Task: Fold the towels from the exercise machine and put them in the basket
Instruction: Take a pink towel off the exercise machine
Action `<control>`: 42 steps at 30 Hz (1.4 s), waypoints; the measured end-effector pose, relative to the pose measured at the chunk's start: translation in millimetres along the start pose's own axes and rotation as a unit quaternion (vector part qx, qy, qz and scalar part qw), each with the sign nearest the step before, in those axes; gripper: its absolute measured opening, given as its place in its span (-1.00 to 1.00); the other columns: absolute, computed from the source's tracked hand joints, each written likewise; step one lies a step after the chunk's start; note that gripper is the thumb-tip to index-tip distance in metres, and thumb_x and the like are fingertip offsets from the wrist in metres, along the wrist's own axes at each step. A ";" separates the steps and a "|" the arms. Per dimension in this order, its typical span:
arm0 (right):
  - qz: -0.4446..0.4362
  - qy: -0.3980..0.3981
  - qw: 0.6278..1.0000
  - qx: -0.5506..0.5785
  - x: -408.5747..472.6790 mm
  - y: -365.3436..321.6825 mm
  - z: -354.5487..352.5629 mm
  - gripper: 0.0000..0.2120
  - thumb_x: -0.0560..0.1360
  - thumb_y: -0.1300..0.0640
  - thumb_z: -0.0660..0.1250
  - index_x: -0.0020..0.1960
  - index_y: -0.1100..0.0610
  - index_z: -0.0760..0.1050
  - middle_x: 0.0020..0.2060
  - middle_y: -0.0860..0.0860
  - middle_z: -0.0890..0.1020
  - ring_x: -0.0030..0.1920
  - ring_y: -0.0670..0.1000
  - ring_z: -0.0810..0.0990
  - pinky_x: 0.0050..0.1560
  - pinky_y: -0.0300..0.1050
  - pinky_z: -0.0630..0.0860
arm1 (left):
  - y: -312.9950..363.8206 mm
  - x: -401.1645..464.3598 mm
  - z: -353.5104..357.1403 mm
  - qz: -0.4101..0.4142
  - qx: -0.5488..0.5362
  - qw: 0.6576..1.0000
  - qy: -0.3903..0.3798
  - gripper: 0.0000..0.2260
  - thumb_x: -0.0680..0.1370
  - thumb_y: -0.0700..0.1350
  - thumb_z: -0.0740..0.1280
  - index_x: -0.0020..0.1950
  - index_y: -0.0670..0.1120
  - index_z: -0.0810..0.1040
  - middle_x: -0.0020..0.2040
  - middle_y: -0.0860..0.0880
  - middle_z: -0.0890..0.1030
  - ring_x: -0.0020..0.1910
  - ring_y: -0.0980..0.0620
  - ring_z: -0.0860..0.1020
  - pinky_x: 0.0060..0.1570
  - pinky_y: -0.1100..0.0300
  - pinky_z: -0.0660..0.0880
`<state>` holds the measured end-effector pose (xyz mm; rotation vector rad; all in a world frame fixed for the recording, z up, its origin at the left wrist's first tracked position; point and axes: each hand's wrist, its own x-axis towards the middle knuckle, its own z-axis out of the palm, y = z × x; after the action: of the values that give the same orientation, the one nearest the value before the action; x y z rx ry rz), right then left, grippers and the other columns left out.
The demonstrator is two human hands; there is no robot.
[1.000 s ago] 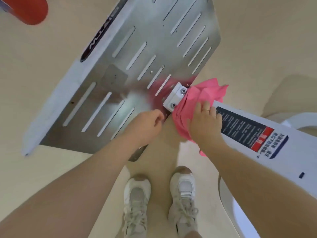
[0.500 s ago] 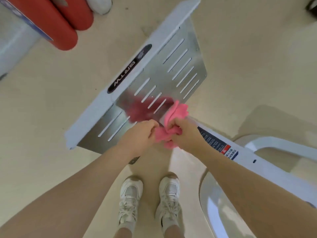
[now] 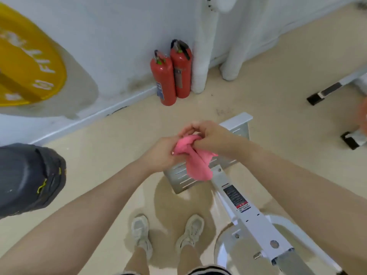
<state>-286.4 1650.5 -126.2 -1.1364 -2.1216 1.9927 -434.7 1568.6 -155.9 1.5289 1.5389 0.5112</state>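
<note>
A crumpled pink towel (image 3: 195, 161) hangs in the air between both my hands, above the metal footplate (image 3: 184, 175) of the white exercise machine (image 3: 244, 211). My left hand (image 3: 160, 155) grips the towel's left side. My right hand (image 3: 206, 137) pinches its top with curled fingers. The towel's lower end droops over the footplate. No basket is in view.
Two red fire extinguishers (image 3: 171, 74) stand against the white wall, next to white wrapped pipes (image 3: 202, 56). A dark bag-like object (image 3: 27, 177) sits at the left. A yellow disc (image 3: 25, 62) is at the upper left. Another machine's black-capped feet (image 3: 333, 92) are at the right. My shoes (image 3: 166, 233) stand on beige floor.
I have lifted the pink towel off the machine and raised my head; the footplate now looks smaller and lower, and the wall and extinguishers have come into view. Both hands stayed on the towel.
</note>
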 end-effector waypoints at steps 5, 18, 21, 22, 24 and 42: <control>-0.076 -0.007 0.985 -0.153 13.8 -99.8 69.6 -0.79 0.39 0.28 0.31 -0.02 0.05 0.52 -0.17 -0.12 0.56 -0.12 -0.12 0.52 -0.09 -0.33 0.43 | 3.5 -100.6 -95.2 -0.051 0.102 0.988 0.105 -0.66 0.32 0.01 0.25 -0.02 -0.15 0.53 -0.22 0.03 0.50 -0.22 0.04 0.43 -0.32 0.40 0.31; -0.294 0.033 0.902 -0.314 88.8 -320.6 400.0 -0.87 0.43 0.19 0.36 -0.14 0.28 0.53 -0.28 0.12 0.53 -0.19 0.04 0.43 -0.28 -0.13 0.13 | -97.2 -448.4 -295.9 -0.160 0.135 0.938 0.278 -0.75 0.51 -0.03 0.34 -0.29 0.08 0.30 -0.34 0.13 0.43 -0.32 0.20 0.42 -0.35 0.33 0.28; -0.320 0.012 0.900 -0.296 112.7 -352.1 470.3 -0.89 0.43 0.19 0.38 -0.12 0.24 0.55 -0.26 0.08 0.55 -0.19 -0.02 0.43 -0.27 -0.15 0.18 | -137.7 -512.9 -329.3 -0.200 0.123 0.923 0.303 -0.75 0.50 -0.17 0.30 -0.29 0.00 0.28 -0.35 0.08 0.40 -0.35 0.20 0.40 -0.35 0.33 0.27; -0.327 0.006 0.895 -0.302 120.7 -360.3 491.2 -0.90 0.43 0.19 0.37 -0.13 0.23 0.55 -0.24 0.09 0.57 -0.19 -0.01 0.44 -0.26 -0.14 0.21 | -151.1 -531.3 -338.6 -0.214 0.119 0.921 0.303 -0.76 0.48 -0.21 0.29 -0.30 -0.02 0.28 -0.36 0.07 0.38 -0.37 0.21 0.39 -0.36 0.33 0.27; -0.335 -0.005 0.889 -0.313 137.7 -372.4 527.2 -0.93 0.43 0.20 0.35 -0.14 0.21 0.52 -0.21 0.11 0.61 -0.18 0.04 0.47 -0.22 -0.07 0.30 | -177.1 -560.6 -355.6 -0.246 0.107 0.917 0.295 -0.77 0.45 -0.23 0.30 -0.31 -0.05 0.29 -0.38 0.06 0.37 -0.39 0.18 0.37 -0.35 0.28 0.27; -0.222 -0.071 0.892 -0.388 384.6 -451.3 670.0 -0.95 0.48 0.26 0.26 -0.15 0.17 0.45 -0.08 0.24 0.60 -0.02 0.22 0.52 -0.15 -0.03 0.32 | -413.4 -634.7 -542.6 -0.406 0.150 0.828 0.356 -0.71 0.35 -0.24 0.27 -0.33 0.02 0.17 -0.39 -0.03 0.32 -0.34 -0.10 0.34 -0.39 0.12 0.20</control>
<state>-1105.6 1303.6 -31.6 -0.4244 -3.0136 1.0604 -1202.5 1060.2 -14.1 0.7274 2.7544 0.3423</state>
